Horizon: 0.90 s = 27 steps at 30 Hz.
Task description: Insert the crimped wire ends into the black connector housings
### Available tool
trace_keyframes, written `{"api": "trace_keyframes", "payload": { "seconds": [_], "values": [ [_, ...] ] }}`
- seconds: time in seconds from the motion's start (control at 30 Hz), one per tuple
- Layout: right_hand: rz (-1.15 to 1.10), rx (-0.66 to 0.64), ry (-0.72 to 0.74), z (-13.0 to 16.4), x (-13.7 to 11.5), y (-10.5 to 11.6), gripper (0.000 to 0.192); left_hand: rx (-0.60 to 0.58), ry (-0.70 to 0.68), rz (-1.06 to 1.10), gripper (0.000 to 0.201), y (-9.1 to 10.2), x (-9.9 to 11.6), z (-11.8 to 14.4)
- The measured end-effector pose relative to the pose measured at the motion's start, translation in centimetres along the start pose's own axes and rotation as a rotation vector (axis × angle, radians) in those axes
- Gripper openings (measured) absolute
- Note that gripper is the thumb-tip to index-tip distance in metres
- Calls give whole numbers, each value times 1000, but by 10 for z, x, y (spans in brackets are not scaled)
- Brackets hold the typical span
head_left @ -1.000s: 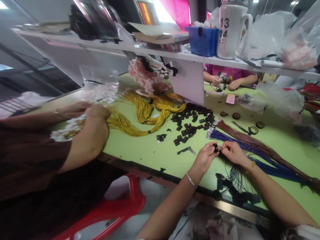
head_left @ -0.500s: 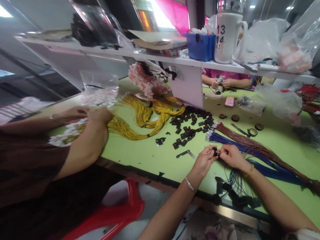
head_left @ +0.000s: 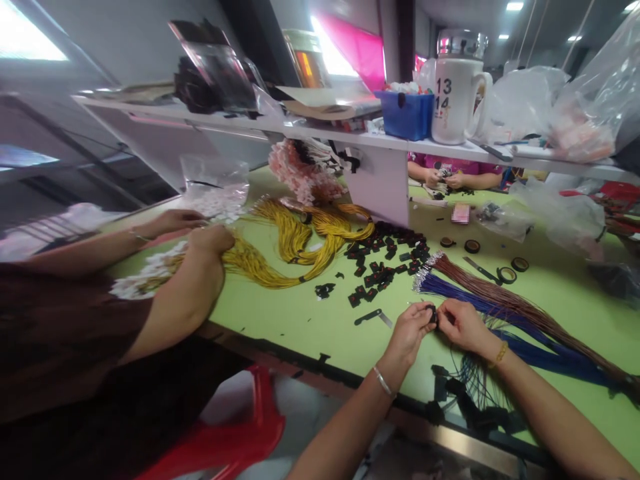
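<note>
Head view: left hand [head_left: 411,331] and right hand [head_left: 461,324] meet over the green table [head_left: 300,313], fingertips pinched together on a small black connector [head_left: 432,313] held just above the tabletop. Blue wires [head_left: 500,313] and brown wires [head_left: 520,303] fan out to the right. Loose black connectors [head_left: 385,257] lie beyond. A co-worker's hand [head_left: 213,240] rests on yellow wires [head_left: 295,240] at left.

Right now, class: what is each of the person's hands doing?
Left hand: closed, pinching a small black connector.
Right hand: closed at the same connector, fingertips on thin blue wires; exact grip cannot be told.
</note>
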State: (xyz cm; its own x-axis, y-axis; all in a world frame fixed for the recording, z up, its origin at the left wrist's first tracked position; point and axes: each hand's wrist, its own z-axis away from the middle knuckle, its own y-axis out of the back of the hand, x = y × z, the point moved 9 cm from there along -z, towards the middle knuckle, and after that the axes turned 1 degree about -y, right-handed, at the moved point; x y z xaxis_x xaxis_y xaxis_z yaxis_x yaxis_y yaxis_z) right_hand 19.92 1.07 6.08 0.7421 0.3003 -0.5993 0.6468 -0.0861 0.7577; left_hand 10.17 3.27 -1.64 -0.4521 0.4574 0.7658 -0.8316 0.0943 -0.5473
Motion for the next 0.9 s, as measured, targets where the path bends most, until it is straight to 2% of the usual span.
{"api": "trace_keyframes", "payload": {
  "seconds": [0.1, 0.23, 0.3, 0.37, 0.4, 0.47, 0.57, 0.7, 0.8, 0.9],
  "values": [
    [35, 31, -61, 2, 4, 0, 16, 22, -45, -46, 33, -3, 3, 1],
    [-59, -24, -39, -12, 16, 6, 16, 2, -22, -36, 31, -7, 3, -1],
    [-116, 32, -67, -32, 37, 21, 18, -15, -8, -4, 30, -9, 4, -5],
    [-14, 134, -191, -54, 70, 37, 19, -26, 3, 11, 28, -9, 4, -8],
    [72, 139, -281, -64, 89, 39, 17, -31, 9, 13, 28, -9, 3, -9],
    [160, 103, -400, -79, 118, 36, 13, -42, 16, 12, 28, -9, 3, -10],
    [173, 75, -435, -90, 140, 28, 16, -53, 13, 13, 30, -7, 2, -9],
    [166, 72, -388, -88, 141, 33, 17, -53, 0, -1, 34, -4, 1, -8],
    [181, 108, -347, -87, 130, 45, 13, -62, -24, -28, 34, -5, 2, -7],
    [165, 108, -323, -94, 115, 47, 13, -64, -38, -48, 35, -7, 2, -6]
  ]
}}
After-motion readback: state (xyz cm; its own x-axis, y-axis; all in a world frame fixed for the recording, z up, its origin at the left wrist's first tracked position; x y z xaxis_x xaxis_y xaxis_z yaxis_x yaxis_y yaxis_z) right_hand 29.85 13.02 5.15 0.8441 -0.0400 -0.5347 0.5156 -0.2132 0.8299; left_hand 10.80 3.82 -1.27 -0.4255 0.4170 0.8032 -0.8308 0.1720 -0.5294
